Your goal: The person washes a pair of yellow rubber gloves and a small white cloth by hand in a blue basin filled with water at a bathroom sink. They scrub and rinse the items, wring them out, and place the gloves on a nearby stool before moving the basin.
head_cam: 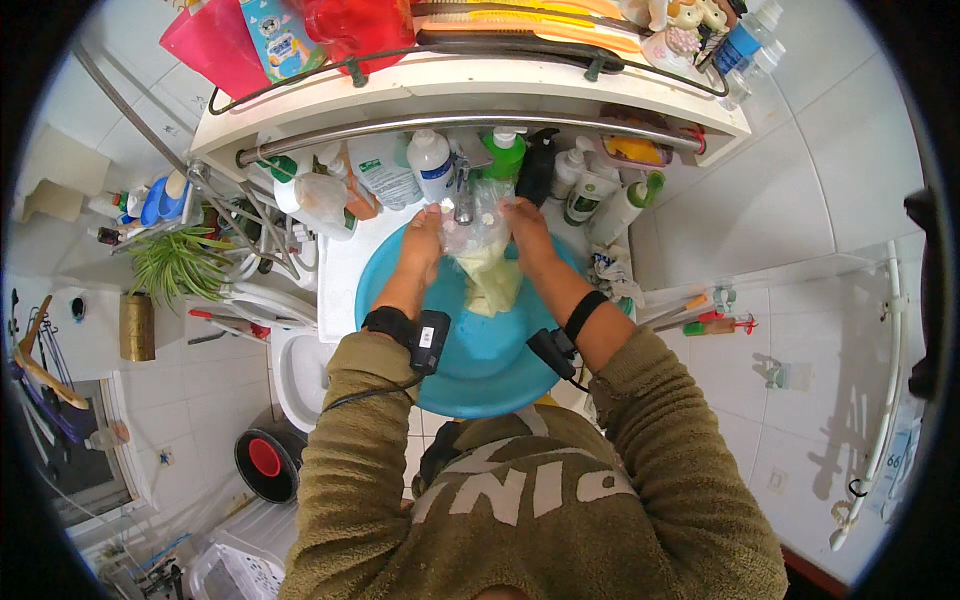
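Note:
My left hand (421,244) and my right hand (529,231) grip opposite sides of a clear, thin plastic-like piece (469,238) with small white flowers on it. They hold it just below the chrome faucet (464,196). A pale yellow cloth (491,289) hangs below the clear piece, inside a large blue plastic basin (450,375). Whether the cloth and the clear piece are joined cannot be told. The basin rests over the white sink counter (341,277). Dark straps with small black devices circle both forearms.
Bottles, among them a green pump bottle (505,154) and a white bottle (431,165), crowd the counter behind the faucet. Above them runs a metal bar (480,124) under a white shelf (525,86). A crumpled cloth (615,274) lies right of the basin; a toilet (296,367) stands left.

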Tool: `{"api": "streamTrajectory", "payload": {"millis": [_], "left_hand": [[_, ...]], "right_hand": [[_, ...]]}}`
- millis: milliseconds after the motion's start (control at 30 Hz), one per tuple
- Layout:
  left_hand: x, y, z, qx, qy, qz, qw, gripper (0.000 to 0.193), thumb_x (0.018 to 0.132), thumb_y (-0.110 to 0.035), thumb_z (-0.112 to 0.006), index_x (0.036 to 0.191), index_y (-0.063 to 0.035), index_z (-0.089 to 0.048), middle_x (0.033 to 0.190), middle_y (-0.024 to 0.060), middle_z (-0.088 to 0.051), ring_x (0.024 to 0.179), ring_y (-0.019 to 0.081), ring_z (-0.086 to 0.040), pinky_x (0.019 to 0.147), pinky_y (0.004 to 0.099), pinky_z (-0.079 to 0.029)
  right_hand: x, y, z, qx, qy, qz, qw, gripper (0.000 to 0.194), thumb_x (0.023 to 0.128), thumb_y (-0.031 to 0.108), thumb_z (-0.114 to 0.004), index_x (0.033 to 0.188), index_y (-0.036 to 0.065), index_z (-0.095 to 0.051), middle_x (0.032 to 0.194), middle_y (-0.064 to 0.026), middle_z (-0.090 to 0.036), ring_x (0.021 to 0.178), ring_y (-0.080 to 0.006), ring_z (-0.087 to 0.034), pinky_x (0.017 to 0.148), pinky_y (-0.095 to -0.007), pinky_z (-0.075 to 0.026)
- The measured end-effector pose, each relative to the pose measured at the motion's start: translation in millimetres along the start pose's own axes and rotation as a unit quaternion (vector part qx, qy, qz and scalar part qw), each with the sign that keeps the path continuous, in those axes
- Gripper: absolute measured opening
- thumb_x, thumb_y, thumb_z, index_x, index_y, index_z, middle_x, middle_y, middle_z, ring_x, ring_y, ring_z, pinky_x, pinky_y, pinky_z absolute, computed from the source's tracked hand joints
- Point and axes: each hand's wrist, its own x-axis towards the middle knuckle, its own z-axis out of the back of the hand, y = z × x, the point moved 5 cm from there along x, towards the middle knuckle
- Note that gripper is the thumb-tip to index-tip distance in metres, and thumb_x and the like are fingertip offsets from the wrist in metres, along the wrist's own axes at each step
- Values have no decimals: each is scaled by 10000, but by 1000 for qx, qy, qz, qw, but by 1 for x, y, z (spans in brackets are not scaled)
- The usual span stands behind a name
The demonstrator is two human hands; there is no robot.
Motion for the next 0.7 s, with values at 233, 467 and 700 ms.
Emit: {"api": "streamTrajectory", "payload": {"millis": [233,467,700], "left_hand": [[-1,-2,0,94,44,23,994,192,947,-228,-556,1022,-60,-610,904,18,-634,766,125,-575,715,279,-486],[12,1,24,247,-16,-46,968,253,911,-236,-605,988,4,-631,835,66,-650,690,153,-591,655,290,-494],[-77,-20,11,577,122,25,807,636,887,-359,-582,1341,53,-415,1377,262,-426,1286,362,-414,1059,393,-339]], "right_hand": [[-9,15,-11,-1,-24,-9,1000,197,829,160,-670,961,20,-628,899,-73,-653,775,-176,-604,694,-321,-482],[-7,-5,-3,-3,22,-24,999,229,854,131,-602,1042,1,-609,937,-90,-658,795,-195,-627,719,-327,-502],[-82,-26,2,-125,81,-136,979,211,900,121,-501,1042,-6,-592,936,-95,-650,828,-197,-623,745,-329,-496]]}}
